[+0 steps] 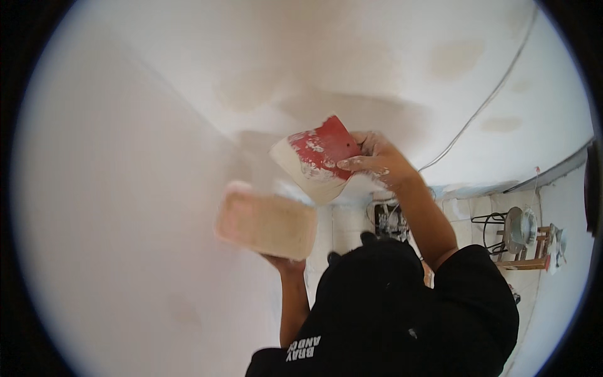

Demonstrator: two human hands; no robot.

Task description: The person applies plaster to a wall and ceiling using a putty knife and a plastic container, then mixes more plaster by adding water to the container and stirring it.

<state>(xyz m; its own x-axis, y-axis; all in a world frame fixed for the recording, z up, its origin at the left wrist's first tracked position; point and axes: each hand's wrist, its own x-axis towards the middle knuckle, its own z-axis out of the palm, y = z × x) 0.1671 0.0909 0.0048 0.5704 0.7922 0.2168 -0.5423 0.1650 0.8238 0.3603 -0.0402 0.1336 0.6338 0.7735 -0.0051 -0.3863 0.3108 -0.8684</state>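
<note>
My right hand (374, 160) grips a red plastic scraper (326, 141), its fingers smeared white and pressed on the scraper's right side. White filler covers the scraper's lower part and speckles the red. Below and left of it, my left hand (282, 264) holds a pale rectangular tray (264, 223) with pinkish stains from underneath; most of those fingers are hidden by it. The scraper and tray are apart, in front of a white wall (251, 75) with beige patches.
A cable (477, 107) runs along the wall at upper right. Below are a tiled floor (345, 226), dark clutter (386, 220), a stool (515, 229) with a bowl, and a wooden frame (521, 264). My black-clad body fills the bottom centre. Another wall (107, 207) is on the left.
</note>
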